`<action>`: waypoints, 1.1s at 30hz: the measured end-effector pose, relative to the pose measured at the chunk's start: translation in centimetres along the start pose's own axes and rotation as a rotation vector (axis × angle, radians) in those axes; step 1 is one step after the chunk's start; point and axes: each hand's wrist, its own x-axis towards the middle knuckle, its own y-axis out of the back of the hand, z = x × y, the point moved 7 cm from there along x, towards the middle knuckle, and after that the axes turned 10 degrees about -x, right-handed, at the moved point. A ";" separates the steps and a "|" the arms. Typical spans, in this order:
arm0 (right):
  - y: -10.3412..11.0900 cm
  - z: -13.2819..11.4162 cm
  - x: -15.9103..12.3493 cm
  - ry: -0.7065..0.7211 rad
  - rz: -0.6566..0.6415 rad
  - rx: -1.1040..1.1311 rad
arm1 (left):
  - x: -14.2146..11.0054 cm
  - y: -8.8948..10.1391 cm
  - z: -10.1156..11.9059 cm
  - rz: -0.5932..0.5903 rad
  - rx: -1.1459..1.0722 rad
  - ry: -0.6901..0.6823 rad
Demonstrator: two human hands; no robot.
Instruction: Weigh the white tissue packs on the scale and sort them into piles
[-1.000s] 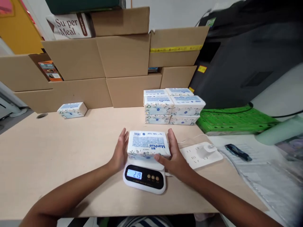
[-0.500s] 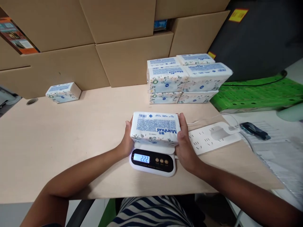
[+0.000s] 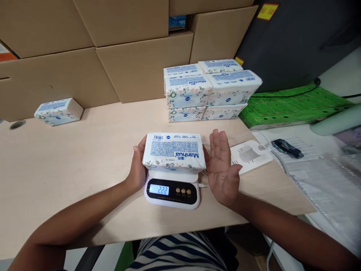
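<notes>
Fingers, left hand [image 3: 138, 165]: loosely curved along the pack's left end, thumb raised on the same side, closed round nothing; tips partly hidden, so pressure could not be told. Fingers, right hand [image 3: 222, 169]: outstretched, palm turned up towards the wearer, thumb well apart, nothing held; the innermost finger lay just beside the pack's right end, contact uncertain.

Item between them: white-and-blue, flower-printed, soft plastic-wrapped tissue pack [image 3: 173, 150], oblong, lying flat on the platform of a white plastic digital scale with black control panel [image 3: 172, 194]. Lit digits appeared to read 222, any decimal point too small to settle. Scale sited near the front edge of a pale wood-grain tabletop [image 3: 98, 146].

Step in hand, by judgement: weighing, with a reading showing. A sound next move called for keeping both palms off the pack while the figure was read; any lift would have needed both hands brought squarely against its ends.

Farther out: white plastic power strip [image 3: 255, 162], towards the right edge; block of matching tissue packs [image 3: 186, 92], two tiers high, near the back-right corner; single matching pack [image 3: 59, 111], near the back-left corner; brown cardboard boxes [image 3: 143, 67], along the back edge.
</notes>
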 end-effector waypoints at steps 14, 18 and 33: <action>0.6 0.3 0.2 -0.088 -0.007 0.017 | -1.7 1.6 -0.7 0.076 0.029 -0.025; 0.7 0.4 0.7 -0.089 0.006 0.010 | -1.3 1.4 -1.0 0.095 0.019 0.003; 12.2 -6.7 -4.4 -0.007 0.589 -0.226 | -4.2 9.6 11.5 0.218 0.491 -0.378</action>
